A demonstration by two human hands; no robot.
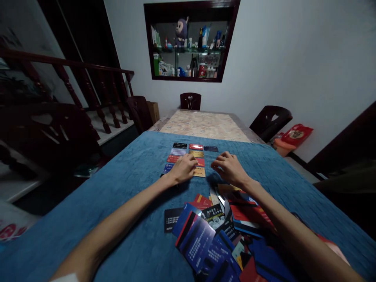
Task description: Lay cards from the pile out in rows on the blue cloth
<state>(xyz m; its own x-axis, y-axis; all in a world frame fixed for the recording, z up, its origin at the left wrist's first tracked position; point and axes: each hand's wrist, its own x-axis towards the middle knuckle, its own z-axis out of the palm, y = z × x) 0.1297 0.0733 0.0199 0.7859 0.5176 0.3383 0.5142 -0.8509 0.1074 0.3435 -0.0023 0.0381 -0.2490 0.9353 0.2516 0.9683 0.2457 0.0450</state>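
My left hand (pixel 184 169) rests over the columns of laid-out cards, its bent fingertips on or just above a red card (pixel 200 161). Below that lies a gold card (pixel 199 172), partly under the hand. To the right, my right hand (pixel 228 168) is above the blue cloth with curled fingers apart and nothing visible in them. The top row holds a black card (pixel 179 145), a red and white card (pixel 196 147) and a dark card (pixel 210 149). A loose pile of cards (pixel 202 239) spreads between my forearms, nearer to me.
A blue cloth (pixel 129 184) covers the near part of the table; the patterned tabletop (pixel 202 123) shows beyond it. Dark wooden chairs (pixel 190 102) stand around. A stair railing (pixel 73 64) is at the left, and a red bag (pixel 297 134) at the right.
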